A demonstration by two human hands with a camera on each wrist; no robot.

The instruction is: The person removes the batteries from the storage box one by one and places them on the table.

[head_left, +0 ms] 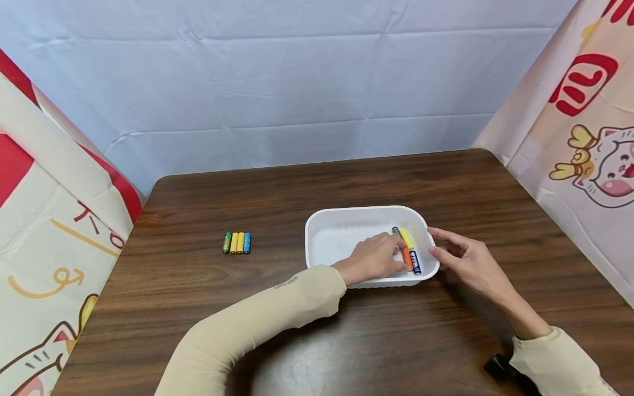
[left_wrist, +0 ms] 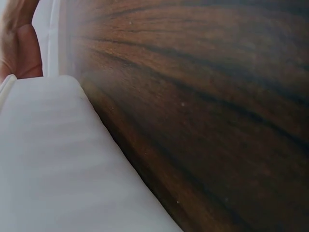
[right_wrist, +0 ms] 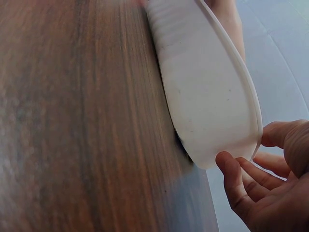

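Note:
My left hand reaches down into a white plastic tray. Its thumb and fingers pinch about an orange battery, partly hiding it. Beside that lie a yellow battery and a blue-and-white battery, close to the tray's right wall. A dark-ended battery shows past the fingertips. My right hand holds the tray's right end by its rim. In the right wrist view, the right hand's fingers touch the outer wall. The left wrist view shows mainly the tray's side; the batteries are hidden there.
Left of the tray, several small batteries, green, yellow and blue, stand in a row on the brown wooden table. A black object is by the right sleeve. A pale cloth hangs behind the table.

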